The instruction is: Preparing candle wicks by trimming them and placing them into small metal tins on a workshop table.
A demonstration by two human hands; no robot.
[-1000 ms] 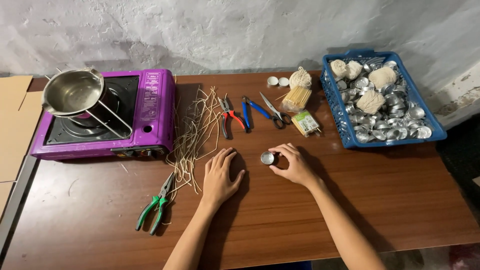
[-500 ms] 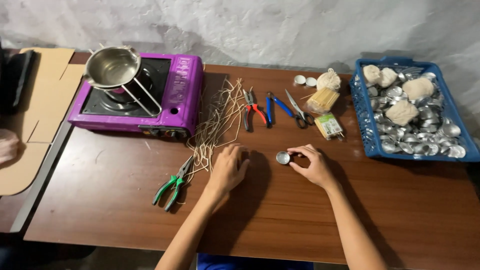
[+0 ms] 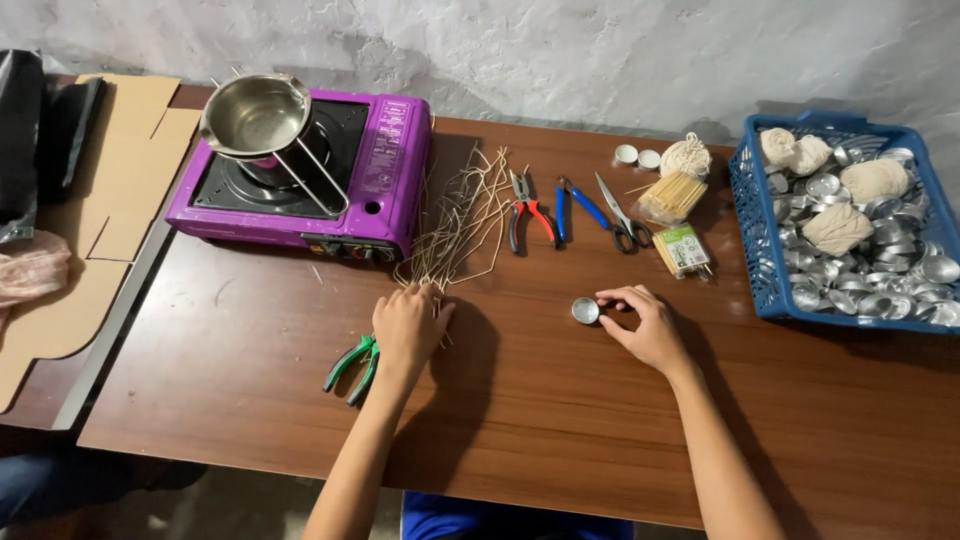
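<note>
Small round metal cup (image 3: pixel 586 310): shallow, silvery, open side up, standing on the brown table (image 3: pixel 560 420) near its middle. The right hand (image 3: pixel 645 325) rests beside it, thumb and forefinger closed narrowly on its rim. The left hand (image 3: pixel 408 325) lies palm down, fingers loosely spread, over the near ends of the pale wicks (image 3: pixel 465 215) and the head of the green-handled pliers (image 3: pixel 352 366); whether it grips either cannot be told. The blue basket (image 3: pixel 760 270) is cut off at the right edge.

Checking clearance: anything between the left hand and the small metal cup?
No. Head view shows only bare table between the left hand and small metal cup.
</note>
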